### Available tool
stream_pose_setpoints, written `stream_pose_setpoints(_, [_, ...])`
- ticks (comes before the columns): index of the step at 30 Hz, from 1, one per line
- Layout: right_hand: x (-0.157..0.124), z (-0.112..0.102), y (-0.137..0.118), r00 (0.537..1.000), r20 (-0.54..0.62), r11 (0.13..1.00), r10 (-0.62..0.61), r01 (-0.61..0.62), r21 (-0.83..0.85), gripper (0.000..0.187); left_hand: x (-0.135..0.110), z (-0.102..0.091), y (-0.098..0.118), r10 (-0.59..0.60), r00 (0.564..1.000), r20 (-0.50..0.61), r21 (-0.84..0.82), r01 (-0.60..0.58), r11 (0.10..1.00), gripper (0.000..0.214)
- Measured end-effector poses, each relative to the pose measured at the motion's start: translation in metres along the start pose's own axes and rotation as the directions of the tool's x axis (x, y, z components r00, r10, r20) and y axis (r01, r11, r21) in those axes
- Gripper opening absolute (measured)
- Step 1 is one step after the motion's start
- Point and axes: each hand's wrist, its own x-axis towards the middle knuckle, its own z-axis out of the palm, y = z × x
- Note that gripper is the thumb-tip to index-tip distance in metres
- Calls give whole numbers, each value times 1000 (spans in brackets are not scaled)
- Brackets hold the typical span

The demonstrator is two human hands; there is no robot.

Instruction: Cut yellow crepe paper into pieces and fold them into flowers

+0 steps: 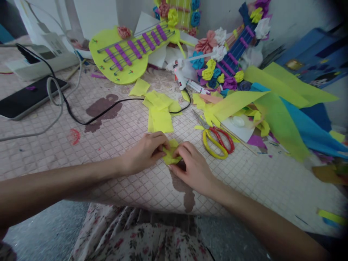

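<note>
A small piece of yellow crepe paper [169, 158], partly folded, is held between both hands near the table's front edge. My left hand [148, 150] pinches its left side, and the fingers of my right hand [193, 166] grip its right side. Just beyond them lies a loose pile of cut yellow paper squares [160, 117]. To the right of my right hand rest scissors [214, 139] with one yellow and one red handle, blades pointing away. A white hot glue gun [179, 75] stands farther back, its black cord running left across the table.
Paper guitars, one yellow-green [119, 54] and one blue [236, 54] with paper flowers, fill the back. Crepe sheets [288, 116] and scraps cover the right side. At left are a phone [32, 96], a power strip [46, 54] and cables on the patterned tablecloth [108, 188].
</note>
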Motion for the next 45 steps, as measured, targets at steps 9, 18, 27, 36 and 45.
stream_pose_setpoints(9, [-2,-6,7,1000,16,991,-19,16,130,16,-5,4,9,93,991,98,117,-104,988,5])
stream_pose_setpoints(18, [-2,-9,7,1000,16,988,1,-3,157,10,-3,5,10,61,992,107,170,-79,982,6])
stream_pose_setpoints(27, [0,-6,4,1000,-3,993,1,0,115,11,-4,9,10,64,995,82,203,-79,976,7])
stream_pose_setpoints(36, [0,-4,2,1000,-16,996,12,-11,87,11,-6,12,5,45,998,40,172,-51,984,14])
stream_pose_setpoints(45, [0,-3,3,1000,-18,997,3,-2,71,11,-4,6,12,50,995,86,129,-61,990,4])
